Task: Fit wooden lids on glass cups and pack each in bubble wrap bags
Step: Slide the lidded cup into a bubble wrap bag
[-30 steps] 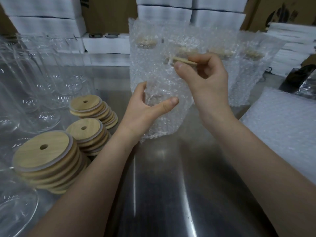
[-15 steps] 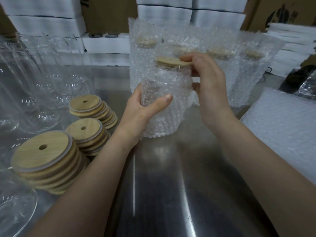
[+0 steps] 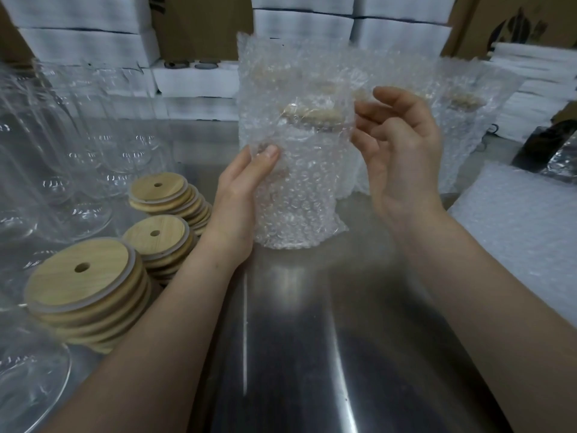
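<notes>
A glass cup sits inside a bubble wrap bag (image 3: 299, 195) held just above the steel table (image 3: 312, 339). Its wooden lid (image 3: 315, 115) shows dimly through the bag near the top. My left hand (image 3: 240, 198) grips the wrapped cup from the left, thumb on the front. My right hand (image 3: 402, 157) hovers at the bag's right edge with loosely curled fingers and holds nothing. Three stacks of wooden lids (image 3: 90, 289) stand at the left. Bare glass cups (image 3: 62, 145) crowd the far left.
Several wrapped cups (image 3: 459, 120) stand behind the held bag. A pile of flat bubble wrap bags (image 3: 524, 232) lies at the right. White foam boxes (image 3: 193, 79) and cardboard cartons line the back. One glass rim (image 3: 34, 385) is at the near left.
My right hand let go of the lid and drew back to the right. The bag's top now stands above the lid, which was exposed before. My left hand shifted its hold lower.
</notes>
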Demonstrator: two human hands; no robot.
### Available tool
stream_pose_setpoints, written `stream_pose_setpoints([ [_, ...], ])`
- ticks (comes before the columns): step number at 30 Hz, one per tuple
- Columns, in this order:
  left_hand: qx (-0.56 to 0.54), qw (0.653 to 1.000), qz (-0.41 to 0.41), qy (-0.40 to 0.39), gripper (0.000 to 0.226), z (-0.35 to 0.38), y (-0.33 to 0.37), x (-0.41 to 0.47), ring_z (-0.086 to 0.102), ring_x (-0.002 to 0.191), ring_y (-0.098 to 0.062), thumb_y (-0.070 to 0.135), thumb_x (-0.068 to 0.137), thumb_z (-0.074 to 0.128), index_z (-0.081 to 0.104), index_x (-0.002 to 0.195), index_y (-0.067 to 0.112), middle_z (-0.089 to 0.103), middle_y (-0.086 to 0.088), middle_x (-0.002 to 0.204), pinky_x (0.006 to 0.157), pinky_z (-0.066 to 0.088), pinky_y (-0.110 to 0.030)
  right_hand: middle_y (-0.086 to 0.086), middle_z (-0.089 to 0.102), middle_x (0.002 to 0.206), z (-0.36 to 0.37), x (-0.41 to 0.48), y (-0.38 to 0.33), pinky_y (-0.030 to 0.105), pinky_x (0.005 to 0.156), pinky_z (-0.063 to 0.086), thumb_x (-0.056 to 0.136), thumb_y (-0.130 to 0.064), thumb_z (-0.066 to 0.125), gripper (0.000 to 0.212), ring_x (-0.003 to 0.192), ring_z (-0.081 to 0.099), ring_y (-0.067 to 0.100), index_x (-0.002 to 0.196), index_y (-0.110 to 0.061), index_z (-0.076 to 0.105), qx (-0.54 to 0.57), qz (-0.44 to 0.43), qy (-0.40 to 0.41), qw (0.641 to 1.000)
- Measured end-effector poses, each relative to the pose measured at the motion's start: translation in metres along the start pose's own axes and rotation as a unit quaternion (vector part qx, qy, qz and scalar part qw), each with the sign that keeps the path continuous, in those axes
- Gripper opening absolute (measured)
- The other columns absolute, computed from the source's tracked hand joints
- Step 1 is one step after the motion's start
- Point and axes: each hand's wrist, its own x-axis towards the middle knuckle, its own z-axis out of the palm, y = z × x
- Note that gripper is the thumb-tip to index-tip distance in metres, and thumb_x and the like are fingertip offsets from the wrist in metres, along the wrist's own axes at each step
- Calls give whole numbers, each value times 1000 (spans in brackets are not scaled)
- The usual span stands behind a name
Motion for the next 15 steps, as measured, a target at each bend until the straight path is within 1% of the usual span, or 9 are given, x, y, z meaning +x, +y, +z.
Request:
stream_pose_setpoints([
  [2, 9, 1000, 4, -2, 49, 0, 0, 0, 62, 116, -33, 27, 93, 56, 52, 128, -7, 63, -21, 124, 101, 50, -46, 10, 65, 101, -2, 1, 2, 32, 79, 53, 83, 7, 42, 38, 89, 63, 19, 110, -12, 61, -66, 2, -22, 998],
  [4, 9, 1000, 11, 1, 44, 0, 2, 0, 62, 117, -34, 28, 95, 55, 54, 127, -2, 64, -19, 123, 105, 46, -52, 14, 65, 116, -2, 1, 4, 40, 89, 51, 78, -7, 50, 43, 107, 63, 29, 119, -19, 60, -114, 29, -65, 991],
  [5, 6, 1000, 16, 5, 42, 1, 4, 0, 62, 118, -34, 29, 96, 55, 56, 126, 0, 64, -19, 123, 105, 45, -55, 13, 65, 119, -1, 1, 6, 42, 92, 50, 77, -12, 52, 47, 113, 61, 31, 123, -20, 59, -130, 40, -87, 987],
  [7, 6, 1000, 23, 16, 39, 3, 6, -1, 61, 118, -34, 30, 95, 57, 58, 125, 4, 65, -18, 123, 106, 43, -58, 5, 66, 115, 1, -1, 8, 42, 91, 50, 78, -16, 53, 50, 112, 61, 29, 128, -14, 58, -155, 39, -120, 980],
  [9, 17, 999, 24, 20, 45, 6, 7, -3, 61, 120, -32, 34, 95, 57, 57, 129, 3, 64, -18, 127, 107, 42, -57, 0, 68, 105, 3, -4, 10, 34, 83, 52, 80, -16, 53, 46, 100, 65, 20, 124, -7, 61, -157, 26, -134, 978],
  [11, 34, 999, 15, 18, 59, 6, 9, -4, 60, 121, -34, 45, 92, 61, 54, 132, 2, 61, -21, 130, 107, 41, -58, -5, 68, 94, 3, -5, 10, 30, 78, 51, 81, -15, 54, 34, 91, 64, 13, 112, -10, 66, -151, 17, -124, 981],
  [12, 50, 999, 5, 10, 73, 7, 12, -5, 59, 123, -33, 56, 85, 66, 53, 134, 4, 61, -19, 131, 108, 41, -57, -7, 67, 89, 3, -5, 10, 30, 77, 51, 81, -14, 55, 27, 88, 63, 11, 105, -13, 67, -153, 12, -115, 981],
  [14, 104, 994, -20, -10, 107, 8, 15, -7, 55, 128, -28, 80, 59, 69, 48, 140, 14, 58, -9, 138, 110, 39, -53, -8, 65, 82, 2, -5, 9, 29, 73, 51, 85, -8, 57, 15, 83, 61, 10, 95, -17, 65, -159, 0, -94, 983],
  [15, 127, 991, -34, -22, 118, 9, 15, -8, 54, 129, -25, 84, 48, 72, 45, 143, 19, 57, -5, 140, 111, 38, -51, -8, 64, 80, 1, -5, 9, 29, 71, 51, 88, -4, 58, 15, 80, 60, 9, 91, -17, 64, -163, -6, -83, 983],
])
